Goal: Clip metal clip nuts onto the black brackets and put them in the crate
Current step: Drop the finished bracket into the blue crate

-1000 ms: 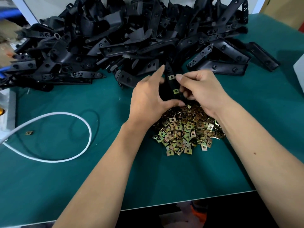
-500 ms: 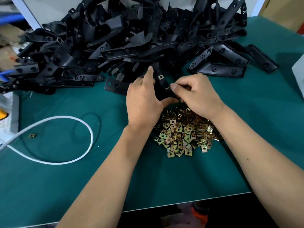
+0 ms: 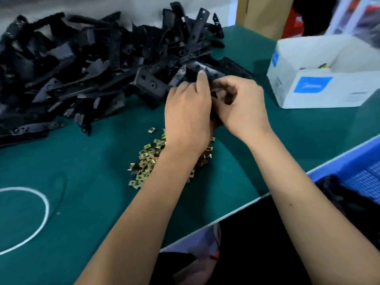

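Both hands are up over the nut pile (image 3: pixel 164 159), working one bracket (image 3: pixel 213 117) between them. The left hand (image 3: pixel 187 116) curls round it from the near side, one finger raised at the far end; the right hand (image 3: pixel 240 105) is clenched over the other end, fingers (image 3: pixel 224 89) bunched tight as if pinching something small. Most of the bracket is hidden, only a dark sliver showing between the palms, and the frame is blurred, so whether a nut is under those fingers I cannot tell.

Read it as the clipping step: a nut being seated, or the last one just pressed home. The head has turned toward the crate (image 3: pixel 349 161), which sits off the table edge, right of the pile, with dark parts already inside. That hints the drop is close.

Beyond the pile lies the heap (image 3: pixel 86 64) of unclipped brackets; right of it a white box (image 3: pixel 320 79) with more nuts. A white cord (image 3: pixel 41 219) loops left of the pile.

Next: check the nut sits square over its hole, then one hand frees itself and the other carries the bracket right, clear of the table edge, into the crate.
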Demonstrator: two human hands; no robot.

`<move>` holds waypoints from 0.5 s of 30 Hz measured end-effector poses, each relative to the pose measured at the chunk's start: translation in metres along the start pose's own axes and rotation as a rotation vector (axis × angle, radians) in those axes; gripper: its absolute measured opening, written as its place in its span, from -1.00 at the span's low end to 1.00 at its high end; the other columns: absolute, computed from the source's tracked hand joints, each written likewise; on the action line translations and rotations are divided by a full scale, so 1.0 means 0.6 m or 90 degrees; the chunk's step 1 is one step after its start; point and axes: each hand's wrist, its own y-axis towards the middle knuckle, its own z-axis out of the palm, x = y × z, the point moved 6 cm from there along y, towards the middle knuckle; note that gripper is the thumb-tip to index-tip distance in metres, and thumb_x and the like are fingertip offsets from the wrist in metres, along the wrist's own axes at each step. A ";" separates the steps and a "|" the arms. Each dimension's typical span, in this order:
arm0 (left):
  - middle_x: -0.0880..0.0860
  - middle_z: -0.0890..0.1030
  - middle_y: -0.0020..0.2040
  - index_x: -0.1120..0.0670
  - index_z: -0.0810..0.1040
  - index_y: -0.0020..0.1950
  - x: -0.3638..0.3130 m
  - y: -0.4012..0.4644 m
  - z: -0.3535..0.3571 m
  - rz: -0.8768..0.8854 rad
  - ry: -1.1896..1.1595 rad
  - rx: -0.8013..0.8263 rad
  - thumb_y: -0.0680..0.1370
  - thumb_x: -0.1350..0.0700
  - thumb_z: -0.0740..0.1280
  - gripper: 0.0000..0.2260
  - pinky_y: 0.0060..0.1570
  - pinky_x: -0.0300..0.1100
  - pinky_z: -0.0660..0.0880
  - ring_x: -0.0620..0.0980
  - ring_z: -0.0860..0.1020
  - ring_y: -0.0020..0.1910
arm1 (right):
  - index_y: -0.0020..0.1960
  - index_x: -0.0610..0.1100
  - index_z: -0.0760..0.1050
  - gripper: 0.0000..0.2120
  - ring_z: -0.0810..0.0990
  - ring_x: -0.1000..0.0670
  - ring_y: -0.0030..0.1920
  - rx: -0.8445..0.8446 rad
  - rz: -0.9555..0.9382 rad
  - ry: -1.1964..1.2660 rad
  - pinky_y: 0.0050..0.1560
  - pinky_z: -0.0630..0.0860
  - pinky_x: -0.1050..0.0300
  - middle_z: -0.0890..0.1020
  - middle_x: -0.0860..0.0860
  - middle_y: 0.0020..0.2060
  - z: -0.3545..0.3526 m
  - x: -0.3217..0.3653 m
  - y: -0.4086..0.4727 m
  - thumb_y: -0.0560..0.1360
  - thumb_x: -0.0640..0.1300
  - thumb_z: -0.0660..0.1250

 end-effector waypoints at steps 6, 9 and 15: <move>0.14 0.63 0.17 0.30 0.21 0.56 -0.274 0.013 0.019 0.224 0.032 0.047 0.47 0.17 0.39 -0.29 0.10 0.01 0.40 0.16 0.55 0.18 | -0.16 -0.14 0.64 -0.89 0.66 -0.01 -0.26 -0.090 0.105 -0.027 -0.19 0.57 -0.08 0.69 0.00 -0.29 -0.227 -0.119 -0.058 0.51 -0.20 0.35; 0.12 0.65 0.16 0.31 0.23 0.55 -0.419 -0.016 0.028 0.329 0.002 0.060 0.50 0.17 0.36 -0.34 0.11 -0.01 0.42 0.13 0.57 0.18 | -0.28 -0.08 0.58 -0.80 0.50 0.25 -0.42 -0.152 0.156 -0.026 -0.38 0.43 0.25 0.60 0.17 -0.46 -0.349 -0.177 -0.127 0.47 -0.29 0.30; 0.12 0.66 0.16 0.17 0.39 0.45 -0.636 -0.160 0.087 0.548 -0.184 0.222 0.51 -0.01 0.46 -0.43 0.14 -0.03 0.46 0.11 0.60 0.20 | -0.27 -0.08 0.69 -0.78 0.51 0.15 -0.43 -0.082 0.473 -0.168 -0.34 0.50 0.17 0.62 0.05 -0.47 -0.537 -0.347 -0.329 0.46 -0.34 0.44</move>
